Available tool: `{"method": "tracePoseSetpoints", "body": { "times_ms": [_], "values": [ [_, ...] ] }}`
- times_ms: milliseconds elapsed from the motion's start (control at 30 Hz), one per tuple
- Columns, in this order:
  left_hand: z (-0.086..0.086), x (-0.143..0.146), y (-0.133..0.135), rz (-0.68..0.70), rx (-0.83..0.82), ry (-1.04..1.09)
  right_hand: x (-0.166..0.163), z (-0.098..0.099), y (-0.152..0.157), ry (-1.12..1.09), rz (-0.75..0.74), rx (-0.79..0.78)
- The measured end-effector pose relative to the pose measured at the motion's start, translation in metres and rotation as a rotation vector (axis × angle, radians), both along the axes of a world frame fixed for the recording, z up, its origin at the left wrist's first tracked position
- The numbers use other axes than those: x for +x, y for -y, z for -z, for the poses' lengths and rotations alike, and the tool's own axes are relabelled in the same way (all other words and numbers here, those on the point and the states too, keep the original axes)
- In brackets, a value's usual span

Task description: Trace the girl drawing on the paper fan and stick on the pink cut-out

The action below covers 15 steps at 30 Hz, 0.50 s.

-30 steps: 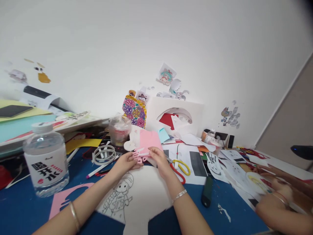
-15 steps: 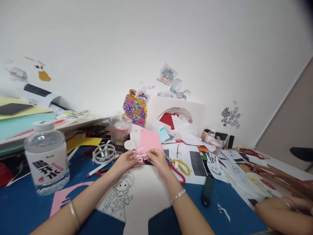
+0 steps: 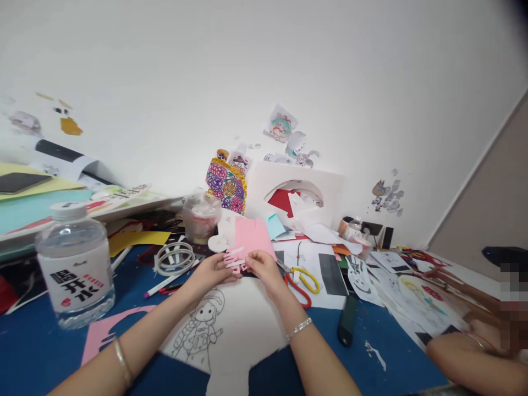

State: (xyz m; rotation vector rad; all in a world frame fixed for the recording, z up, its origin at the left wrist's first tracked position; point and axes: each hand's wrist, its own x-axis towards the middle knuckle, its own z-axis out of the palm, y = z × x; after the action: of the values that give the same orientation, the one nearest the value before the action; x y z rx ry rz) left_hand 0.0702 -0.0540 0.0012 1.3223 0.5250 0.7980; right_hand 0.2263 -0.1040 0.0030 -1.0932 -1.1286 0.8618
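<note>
Both of my hands meet at the middle of the table over a small pink paper cutout (image 3: 236,260). My left hand (image 3: 212,270) pinches its left side and my right hand (image 3: 264,269) pinches its right side, fingers closed on it. A larger pink sheet (image 3: 251,235) lies just behind the cutout. Under my wrists lies a white sheet with a line drawing of a girl (image 3: 202,330). A bracelet sits on each wrist.
A water bottle (image 3: 74,264) stands at left; a tape ring (image 3: 175,258), a marker (image 3: 165,284) and a plastic cup (image 3: 201,220) lie nearby. Yellow and red scissors (image 3: 303,280) and a dark green tool (image 3: 345,322) lie right of my hands. Another person's arm (image 3: 466,357) rests at far right among papers.
My hands have stayed on the pink cutout with only slight finger shifts. The other person's hand at far right has pulled back toward the table edge, uncovering a drawing.
</note>
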Motion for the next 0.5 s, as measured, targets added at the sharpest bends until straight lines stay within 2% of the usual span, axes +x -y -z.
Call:
{"method": "tracePoseSetpoints", "body": {
  "times_ms": [200, 500],
  "values": [
    [-0.0011, -0.0008, 0.0011, -0.008, -0.005, 0.000, 0.0000, -0.0002, -0.0009, 0.008, 0.035, 0.004],
    [0.0024, 0.0008, -0.0039, -0.008, -0.016, 0.007, 0.0009, 0.0020, -0.0002, -0.034, 0.012, -0.014]
  ]
}}
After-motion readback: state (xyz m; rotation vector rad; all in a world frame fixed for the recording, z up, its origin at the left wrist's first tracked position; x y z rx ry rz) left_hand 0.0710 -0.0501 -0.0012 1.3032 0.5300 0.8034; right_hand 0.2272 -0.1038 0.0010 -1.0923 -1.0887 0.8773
